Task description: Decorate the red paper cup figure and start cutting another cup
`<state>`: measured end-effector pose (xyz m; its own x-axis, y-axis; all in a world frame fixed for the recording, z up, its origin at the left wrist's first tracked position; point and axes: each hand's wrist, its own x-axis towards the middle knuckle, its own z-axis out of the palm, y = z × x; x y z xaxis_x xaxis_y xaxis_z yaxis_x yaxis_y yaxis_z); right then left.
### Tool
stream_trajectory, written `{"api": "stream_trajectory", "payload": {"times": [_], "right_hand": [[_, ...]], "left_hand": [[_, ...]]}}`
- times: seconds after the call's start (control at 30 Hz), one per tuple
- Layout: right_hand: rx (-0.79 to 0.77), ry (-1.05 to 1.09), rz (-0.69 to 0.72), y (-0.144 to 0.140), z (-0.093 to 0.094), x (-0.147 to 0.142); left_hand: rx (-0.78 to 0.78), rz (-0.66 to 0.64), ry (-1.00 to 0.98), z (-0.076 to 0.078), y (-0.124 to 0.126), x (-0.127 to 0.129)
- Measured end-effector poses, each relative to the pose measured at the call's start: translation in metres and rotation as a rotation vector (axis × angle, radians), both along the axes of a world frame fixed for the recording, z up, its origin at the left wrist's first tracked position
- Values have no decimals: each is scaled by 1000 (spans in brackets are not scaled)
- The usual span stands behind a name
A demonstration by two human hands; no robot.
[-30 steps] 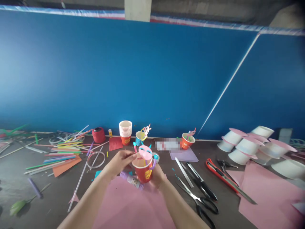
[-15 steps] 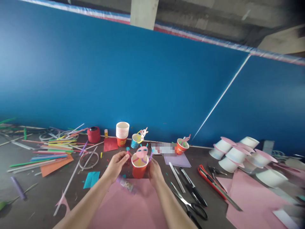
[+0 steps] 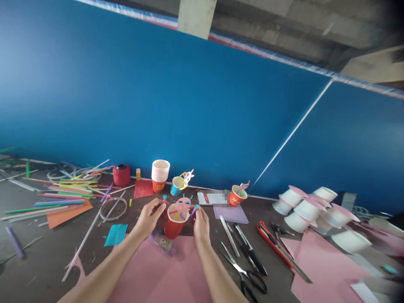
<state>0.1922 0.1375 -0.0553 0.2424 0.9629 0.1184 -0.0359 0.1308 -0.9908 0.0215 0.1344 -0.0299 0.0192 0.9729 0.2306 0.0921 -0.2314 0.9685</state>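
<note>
The red cup (image 3: pixel 174 224) stands near the pink sheet (image 3: pixel 164 273), pink mask and straws already fitted, while the left hand (image 3: pixel 148 216) and right hand (image 3: pixel 201 222) pinch its straw tips, seemingly final adjusting

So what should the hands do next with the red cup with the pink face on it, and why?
Probably let go gently. The red cup already sits on the table by the pink paper, with the left hand and right hand on either side, fingertips at its little straw arms. The pink face stands up at the rim, so a slow release should show whether it stays put.
</note>
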Motion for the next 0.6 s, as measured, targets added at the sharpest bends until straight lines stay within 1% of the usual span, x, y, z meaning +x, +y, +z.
{"api": "stream_trajectory", "payload": {"times": [0.07, 0.13, 0.27, 0.33, 0.43, 0.6], "right_hand": [[-21, 35, -5, -3, 4, 0], [-35, 94, 20, -6, 9, -1], [-5, 175, 38, -8, 15, -3], [15, 157, 23, -8, 14, -3], [25, 69, 9, -6, 12, -2], [57, -58, -18, -4, 12, 3]], "left_hand": [[-8, 7, -12, 0, 0, -1], [1, 26, -20, 0, -1, -1], [42, 73, -3, 0, -2, 0], [40, 68, 2, -1, -2, 1], [42, 80, 24, -2, 0, 1], [108, 137, 177, 0, 0, 1]]}}
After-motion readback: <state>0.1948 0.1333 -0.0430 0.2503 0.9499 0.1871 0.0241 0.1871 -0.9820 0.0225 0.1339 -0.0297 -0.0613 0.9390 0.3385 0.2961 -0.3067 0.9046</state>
